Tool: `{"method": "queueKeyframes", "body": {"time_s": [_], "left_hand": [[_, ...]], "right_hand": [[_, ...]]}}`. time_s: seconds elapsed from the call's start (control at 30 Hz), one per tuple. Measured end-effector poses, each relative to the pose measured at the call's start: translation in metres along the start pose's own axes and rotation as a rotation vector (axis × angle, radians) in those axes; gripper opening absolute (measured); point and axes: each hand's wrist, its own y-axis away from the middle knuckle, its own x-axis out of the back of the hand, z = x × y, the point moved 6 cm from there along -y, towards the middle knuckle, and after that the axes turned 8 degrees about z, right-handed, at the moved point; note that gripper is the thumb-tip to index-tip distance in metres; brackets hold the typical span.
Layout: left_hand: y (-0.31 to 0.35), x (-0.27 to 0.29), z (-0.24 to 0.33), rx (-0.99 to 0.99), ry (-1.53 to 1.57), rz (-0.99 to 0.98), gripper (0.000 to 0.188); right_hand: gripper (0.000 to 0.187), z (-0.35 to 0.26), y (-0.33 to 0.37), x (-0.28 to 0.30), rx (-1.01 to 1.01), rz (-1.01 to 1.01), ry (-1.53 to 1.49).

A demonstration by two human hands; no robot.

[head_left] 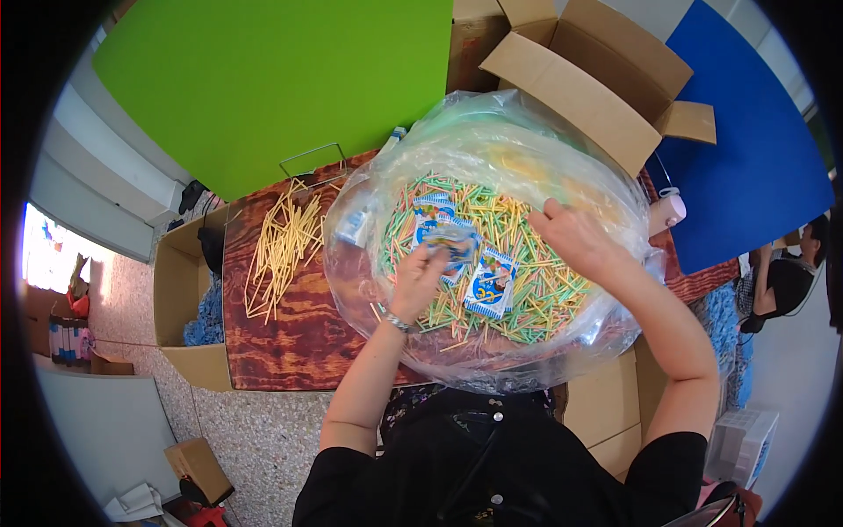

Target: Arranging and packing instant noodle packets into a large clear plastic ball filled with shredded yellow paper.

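Note:
A large clear plastic bag lies spread on the table, its mouth rolled back around a heap of thin pastel sticks in yellow, green and pink. My left hand is closed on a small blue-and-white packet, smeared by motion, above the heap. Beneath and behind it lie more such packets, among them a packet. Another flat packet rests on the sticks just right of my left hand. Over the right side of the heap, my right hand has its fingers curled together; whatever they may hold is hidden.
Loose pale yellow sticks lie on the red-brown table at left. An open cardboard box stands behind the bag, between a green panel and a blue panel. A pink cup-like thing sits at right. Another person is farther right.

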Motion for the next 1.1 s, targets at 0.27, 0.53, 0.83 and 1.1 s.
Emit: {"method": "queueKeyframes", "body": {"time_s": [0.27,0.53,0.83,1.1], "left_hand": [[-0.005,0.046,-0.044,-0.06,-0.465,0.073,0.022],[-0.007,0.019,-0.038,-0.363,-0.918,0.439,0.023],[0.015,-0.035,0.038,-0.771,-1.015,0.342,0.038],[-0.004,-0.053,-0.011,-0.055,-0.44,-0.087,0.023]], "right_hand": [[0.028,-0.016,0.009,-0.102,-0.155,0.186,-0.334],[0.021,-0.006,0.014,-0.121,-0.028,0.317,-0.133],[0.015,-0.011,0.024,-0.045,0.133,0.464,-0.12],[0.016,-0.006,0.009,-0.044,-0.218,0.182,-1.026]]}}
